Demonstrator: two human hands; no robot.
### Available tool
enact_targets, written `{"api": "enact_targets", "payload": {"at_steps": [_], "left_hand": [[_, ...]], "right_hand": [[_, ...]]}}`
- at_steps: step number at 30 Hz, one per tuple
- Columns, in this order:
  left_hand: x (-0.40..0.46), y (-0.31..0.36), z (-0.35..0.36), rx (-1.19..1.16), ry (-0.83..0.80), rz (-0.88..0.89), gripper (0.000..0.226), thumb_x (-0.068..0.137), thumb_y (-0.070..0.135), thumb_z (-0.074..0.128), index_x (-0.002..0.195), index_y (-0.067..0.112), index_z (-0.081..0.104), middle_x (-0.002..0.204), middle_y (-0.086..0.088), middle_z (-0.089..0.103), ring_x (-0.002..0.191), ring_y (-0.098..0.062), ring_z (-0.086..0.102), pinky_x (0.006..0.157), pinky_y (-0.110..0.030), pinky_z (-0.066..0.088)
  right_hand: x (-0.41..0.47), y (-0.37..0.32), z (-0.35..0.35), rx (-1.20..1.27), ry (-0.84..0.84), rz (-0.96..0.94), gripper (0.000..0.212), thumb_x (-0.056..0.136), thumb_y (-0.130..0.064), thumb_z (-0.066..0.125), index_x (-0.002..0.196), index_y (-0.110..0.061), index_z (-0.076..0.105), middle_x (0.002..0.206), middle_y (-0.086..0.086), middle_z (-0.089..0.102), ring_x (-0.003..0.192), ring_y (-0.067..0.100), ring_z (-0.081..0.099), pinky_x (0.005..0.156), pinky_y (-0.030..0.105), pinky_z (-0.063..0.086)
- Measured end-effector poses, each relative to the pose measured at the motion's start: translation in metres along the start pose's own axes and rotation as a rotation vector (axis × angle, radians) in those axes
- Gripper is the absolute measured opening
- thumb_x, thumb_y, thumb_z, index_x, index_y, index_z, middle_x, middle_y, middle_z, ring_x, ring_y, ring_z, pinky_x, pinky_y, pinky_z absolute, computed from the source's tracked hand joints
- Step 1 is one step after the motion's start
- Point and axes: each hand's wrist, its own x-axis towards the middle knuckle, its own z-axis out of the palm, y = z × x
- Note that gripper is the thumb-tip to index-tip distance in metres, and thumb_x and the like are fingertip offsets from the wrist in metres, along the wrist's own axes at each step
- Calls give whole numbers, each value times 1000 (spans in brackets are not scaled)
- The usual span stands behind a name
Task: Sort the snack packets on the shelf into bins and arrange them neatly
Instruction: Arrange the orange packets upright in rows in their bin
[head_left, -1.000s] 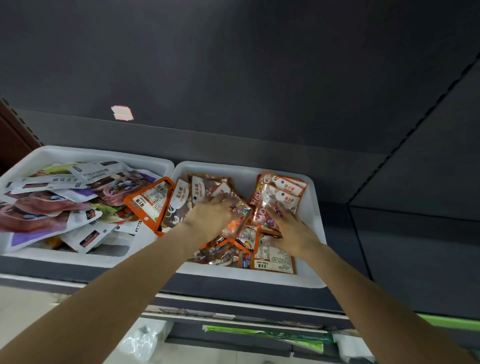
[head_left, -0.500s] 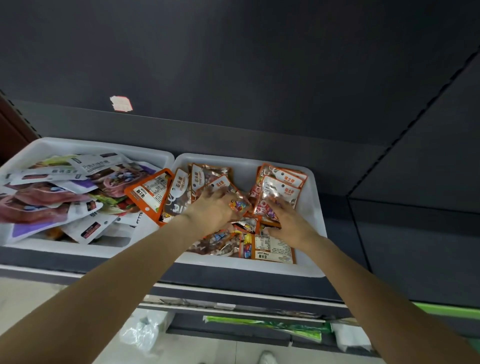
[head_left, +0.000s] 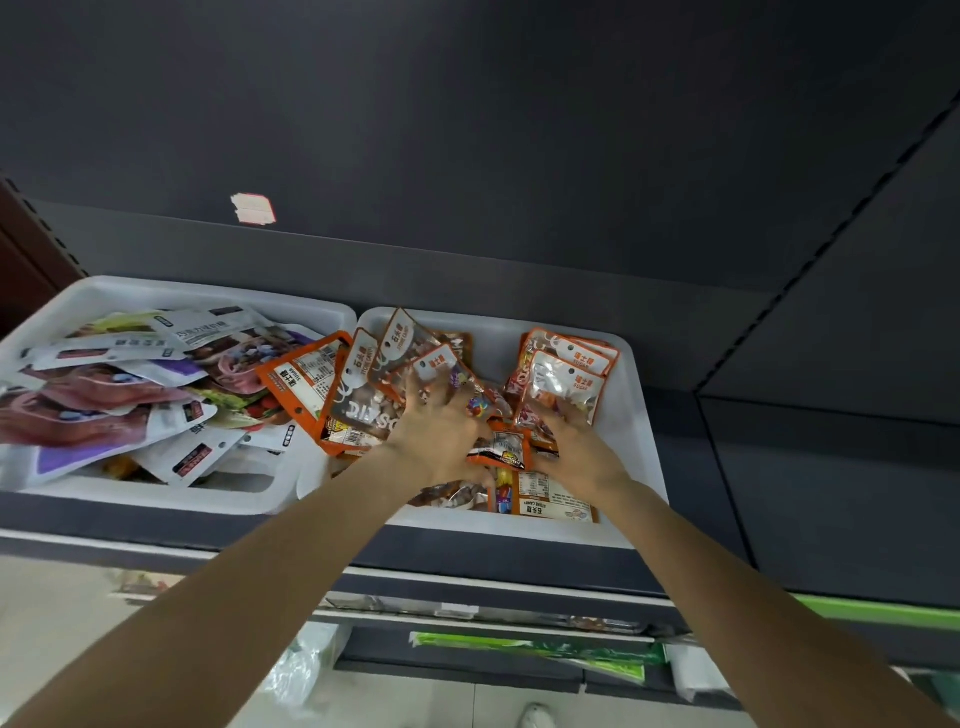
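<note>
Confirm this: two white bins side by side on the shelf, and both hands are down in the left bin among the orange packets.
Wrong bin. The head view shows the left hand and right hand in the right bin, among the orange packets. The left bin holds white and purple packets.

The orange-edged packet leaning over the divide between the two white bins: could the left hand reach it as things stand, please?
Probably yes: the orange-edged packet lies uncovered just beside the left hand, with nothing between them.
</note>
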Motion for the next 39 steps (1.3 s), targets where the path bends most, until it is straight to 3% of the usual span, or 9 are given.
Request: {"api": "enact_targets", "payload": {"at_steps": [4,12,17,19,22,26,29,34,39], "left_hand": [[3,-4,-1,-9,7,33,40,96,41,49,135,34,49,159,-6,15,145,-41,-5,111,-68,-1],[-20,-47,5,-21,60,152,41,96,49,43,130,30,55,159,9,7,147,-23,-7,116,-58,-3],[-24,-44,3,-448,254,28,33,92,38,54,113,15,66,134,-5,57,137,-21,37,119,-42,11],[-26,-45,-6,-677,286,-67,23,91,27,58,100,8,66,104,-10,67,99,-25,62,93,-31,45],[-24,-48,-15,-842,294,-223,18,94,22,54,106,9,58,101,-8,62,77,-15,60,62,-20,46],[-19,-48,-8,-416,537,-193,68,88,6,60,148,12,28,152,-14,27,138,-32,30,110,-41,35],[-17,-44,-5,-221,405,-7,50,95,22,48,144,19,37,148,-5,38,138,-24,32,111,-38,31],[-14,-50,2,-49,328,-46,51,98,47,36,147,33,29,151,-3,34,142,-25,25,116,-44,16],[-11,-40,0,89,264,-41,46,97,52,36,141,37,39,151,-9,31,142,-35,19,115,-55,12]], "right_hand": [[-1,-1,-5,34,-24,16,80,87,-45,62,150,-27,16,159,1,8,146,24,14,116,43,25],[-6,-3,-8,93,-34,13,80,89,-39,62,151,-27,13,159,2,9,146,23,12,117,42,21],[-6,-29,-14,289,66,-84,60,90,-35,61,143,-22,36,147,2,39,135,21,36,107,37,37],[1,-42,-14,442,109,-53,42,92,-32,59,130,-16,50,128,3,57,118,19,54,86,22,47],[14,-60,-19,455,194,10,33,92,-34,58,118,-13,56,109,1,62,95,14,61,64,14,43],[38,-84,-21,357,180,19,37,94,-35,54,123,-12,54,115,7,61,104,23,59,80,27,44],[48,-86,-12,259,176,7,35,94,-33,54,124,-14,52,121,9,54,112,24,54,86,28,42],[22,-45,-2,-37,308,85,58,91,-40,57,141,-18,37,144,9,40,133,28,39,103,40,42],[6,-24,10,30,58,162,89,84,-52,62,151,-23,11,159,6,6,146,30,4,115,49,21]]}}
